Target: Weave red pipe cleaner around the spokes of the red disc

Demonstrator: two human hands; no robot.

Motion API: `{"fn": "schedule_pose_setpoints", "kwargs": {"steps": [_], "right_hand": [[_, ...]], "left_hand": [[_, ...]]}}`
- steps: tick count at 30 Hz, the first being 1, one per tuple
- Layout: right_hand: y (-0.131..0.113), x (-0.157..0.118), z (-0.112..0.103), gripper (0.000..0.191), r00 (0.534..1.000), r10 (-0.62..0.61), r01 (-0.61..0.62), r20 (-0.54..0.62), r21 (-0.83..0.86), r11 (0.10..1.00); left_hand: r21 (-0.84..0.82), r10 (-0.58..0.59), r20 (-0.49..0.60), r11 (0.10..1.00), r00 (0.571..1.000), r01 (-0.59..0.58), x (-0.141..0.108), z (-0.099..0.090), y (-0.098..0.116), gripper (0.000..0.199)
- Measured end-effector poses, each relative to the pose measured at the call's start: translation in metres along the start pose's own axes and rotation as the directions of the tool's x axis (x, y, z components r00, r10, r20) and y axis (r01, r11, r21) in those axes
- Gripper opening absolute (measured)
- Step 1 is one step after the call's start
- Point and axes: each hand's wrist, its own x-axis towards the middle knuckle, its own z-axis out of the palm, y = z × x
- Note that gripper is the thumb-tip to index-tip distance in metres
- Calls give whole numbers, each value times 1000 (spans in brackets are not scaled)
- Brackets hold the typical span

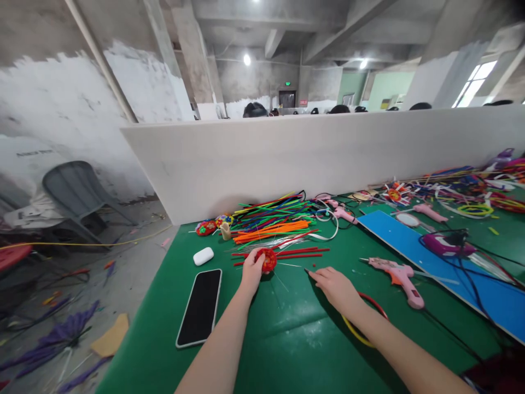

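My left hand (253, 268) pinches a round red piece (268, 260) with a bit of orange, held just above the green table (303, 339). Thin clear strands stick out around it. To the right, my right hand (331, 283) is closed on a small dark pointed object (307, 271), its tip facing left. Red fuzzy sticks (303, 253) lie behind both hands, with orange sticks (273, 232) and a pile of green and mixed-colour ones farther back. A red and yellow loop (356, 327) lies partly under my right forearm.
A phone (199, 308) and a white case (203, 256) lie on the left. On the right are a pink glue gun (400, 278) with a cord, a blue board (410, 246) and a purple tool (447, 244). A white partition (266, 164) stands behind.
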Motion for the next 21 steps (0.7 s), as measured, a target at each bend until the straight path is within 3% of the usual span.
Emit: {"fn": "schedule_pose_setpoints", "kwargs": {"steps": [4, 8, 12, 15, 18, 21], "right_hand": [[12, 13, -7, 36, 999, 15, -13, 48, -29, 999], [1, 41, -8, 26, 997, 65, -64, -33, 31, 997], [-29, 77, 13, 26, 988, 83, -63, -129, 146, 987], [-46, 97, 35, 26, 985, 29, 0, -171, 168, 986], [-49, 103, 50, 22, 983, 30, 0, -180, 166, 986], [-44, 100, 52, 17, 981, 35, -7, -188, 147, 989]], "left_hand": [[-31, 20, -1, 999, 1000, -20, 5, 0, 0, 32], [-101, 39, -55, 994, 998, -44, 8, -2, -2, 32], [-203, 16, -98, 979, 995, -36, 9, -6, -2, 34], [-242, -11, -108, 970, 994, -16, 10, -8, -2, 35], [-235, -17, -116, 972, 993, -11, 10, -6, -2, 34], [-212, -19, -111, 977, 994, -5, 10, -5, -2, 34]]}}
